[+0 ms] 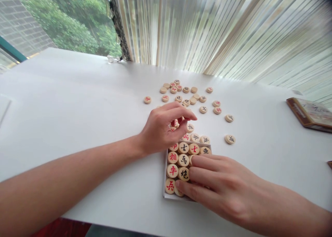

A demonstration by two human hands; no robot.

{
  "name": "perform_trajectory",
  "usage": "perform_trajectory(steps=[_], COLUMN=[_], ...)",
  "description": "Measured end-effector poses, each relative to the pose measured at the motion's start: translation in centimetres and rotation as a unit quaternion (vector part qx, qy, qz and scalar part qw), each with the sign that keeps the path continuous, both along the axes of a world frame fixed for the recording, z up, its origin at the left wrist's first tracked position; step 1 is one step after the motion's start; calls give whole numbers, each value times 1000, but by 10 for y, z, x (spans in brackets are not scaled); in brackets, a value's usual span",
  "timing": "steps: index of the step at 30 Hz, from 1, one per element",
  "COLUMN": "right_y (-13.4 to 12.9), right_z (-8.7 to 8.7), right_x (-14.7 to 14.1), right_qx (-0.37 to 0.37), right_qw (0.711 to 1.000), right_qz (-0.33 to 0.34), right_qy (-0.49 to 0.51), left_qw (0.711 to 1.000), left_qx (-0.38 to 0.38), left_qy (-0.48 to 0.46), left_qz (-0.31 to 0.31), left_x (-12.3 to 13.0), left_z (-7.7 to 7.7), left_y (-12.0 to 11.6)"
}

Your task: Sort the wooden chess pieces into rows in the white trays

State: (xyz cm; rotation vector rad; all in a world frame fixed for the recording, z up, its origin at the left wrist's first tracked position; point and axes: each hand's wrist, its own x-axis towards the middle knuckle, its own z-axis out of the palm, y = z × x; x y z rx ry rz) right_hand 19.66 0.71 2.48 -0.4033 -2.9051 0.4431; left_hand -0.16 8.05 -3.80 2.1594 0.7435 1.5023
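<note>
A shallow white box (165, 181) near the table's front edge holds round wooden xiangqi pieces in rows, with red and black characters facing up. My right hand (225, 185) lies over the box's right part, its fingers spread on the pieces and hiding several of them. Above the box's far left corner hovers my left hand (168, 124), thumb and forefinger curved and apart, with nothing visible between the tips. Loose pieces show under and behind it, among them a black one (190, 127) just right of the fingers. More loose pieces (195, 137) lie against the box's far edge.
Farther back on the white table (77, 119), several loose pieces (178, 98) are scattered, some face down. Two black pieces (230, 139) lie to the right. A brown flat box (311, 114) rests at the right edge. Striped curtains (186, 29) hang behind the table.
</note>
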Motion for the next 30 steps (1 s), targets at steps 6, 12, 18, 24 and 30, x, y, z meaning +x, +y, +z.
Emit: perform_trajectory(steps=[6, 12, 18, 24, 30], right_y=[-1, -1, -1, -1, -2], right_z=[-2, -5, -7, -7, -9], right_x=[-1, -4, -7, -9, -8], right_qx=[9, 15, 29, 34, 42], right_qw=[1000, 999, 998, 998, 998], right_qz=[1, -2, 1, -6, -5], right_qy=[13, 34, 48, 57, 50], left_qw=[1000, 1000, 1000, 1000, 1000], left_qx=[1, -1, -1, 5, 3], left_qy=[2, 3, 1, 6, 9], left_qz=[0, -2, -7, -6, 1], left_x=[0, 0, 0, -1, -1], left_z=[1, 1, 1, 2, 3], left_y=[0, 0, 0, 0, 0])
